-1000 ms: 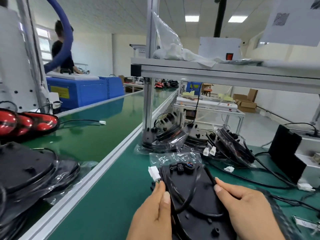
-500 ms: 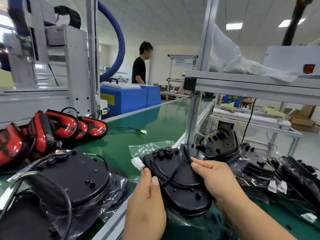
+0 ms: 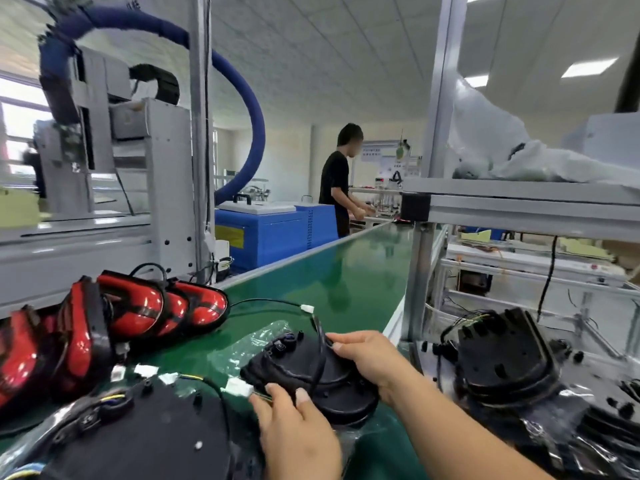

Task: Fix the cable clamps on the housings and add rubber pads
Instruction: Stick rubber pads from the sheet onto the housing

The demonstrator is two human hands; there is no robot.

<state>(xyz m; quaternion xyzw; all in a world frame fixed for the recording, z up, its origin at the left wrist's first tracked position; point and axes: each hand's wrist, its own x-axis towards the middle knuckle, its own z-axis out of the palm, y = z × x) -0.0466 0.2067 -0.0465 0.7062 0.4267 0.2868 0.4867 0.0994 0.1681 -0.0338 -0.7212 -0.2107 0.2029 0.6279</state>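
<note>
A view from the person's head, looking down at a green conveyor belt point(image 3: 346, 282) in a factory. Near the belt's front end, close to its right edge, both hands hold a black housing point(image 3: 332, 382) just above a clear plastic bag point(image 3: 242, 348). The left hand point(image 3: 298, 431) grips the housing's near rim, thumb on top. The right hand point(image 3: 374, 362) curls around the far right rim, fingertips on a black cable point(image 3: 320, 365) that loops across the housing. The cable's white plug point(image 3: 237, 388) hangs off the left side. Red lamps point(image 3: 138, 306) lie along the belt's left edge, and more black housings point(image 3: 502, 358) sit beyond the right edge.

No clamp or rubber pad is visible. This looks like positioning the housing and routing its cable. Next, the cable likely needs seating flat before a clamp goes on.
</note>
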